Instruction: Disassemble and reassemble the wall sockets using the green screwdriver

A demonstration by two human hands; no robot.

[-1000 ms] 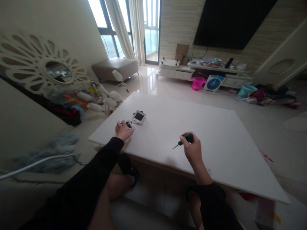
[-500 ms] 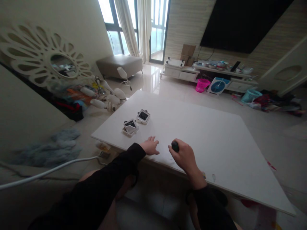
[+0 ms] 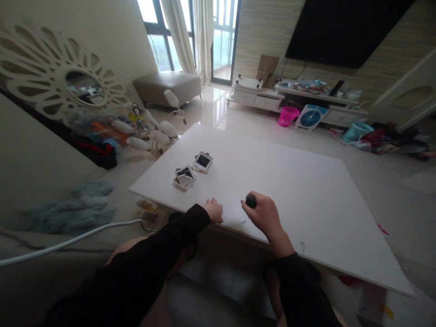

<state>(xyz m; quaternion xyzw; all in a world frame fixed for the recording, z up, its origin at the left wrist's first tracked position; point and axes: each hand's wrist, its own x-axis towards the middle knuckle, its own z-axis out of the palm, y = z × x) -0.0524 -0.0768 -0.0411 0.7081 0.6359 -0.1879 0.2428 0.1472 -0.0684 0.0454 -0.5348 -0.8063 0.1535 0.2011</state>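
Observation:
My right hand (image 3: 264, 213) is wrapped round a screwdriver (image 3: 250, 201); only its dark handle end shows above my fingers, held near the front edge of the white table (image 3: 306, 200). My left hand (image 3: 214, 210) rests curled at the table's front edge, a little left of the right one, its fingers pressed down and closed on something I cannot make out. Two small square white-framed parts with dark middles lie further back on the left: one (image 3: 185, 175) nearer, one (image 3: 203, 161) behind it.
A white lamp fixture with several shades (image 3: 150, 131) lies on the floor left of the table, beside clutter and a round mirror (image 3: 83, 88). A white cable (image 3: 68, 243) runs across a grey cloth. A pink basket (image 3: 287, 116) and a fan (image 3: 309, 117) stand by the TV bench.
My left hand has left the nearer square part and come back to the table's front edge. My right hand has turned the screwdriver upright and drawn it closer to me.

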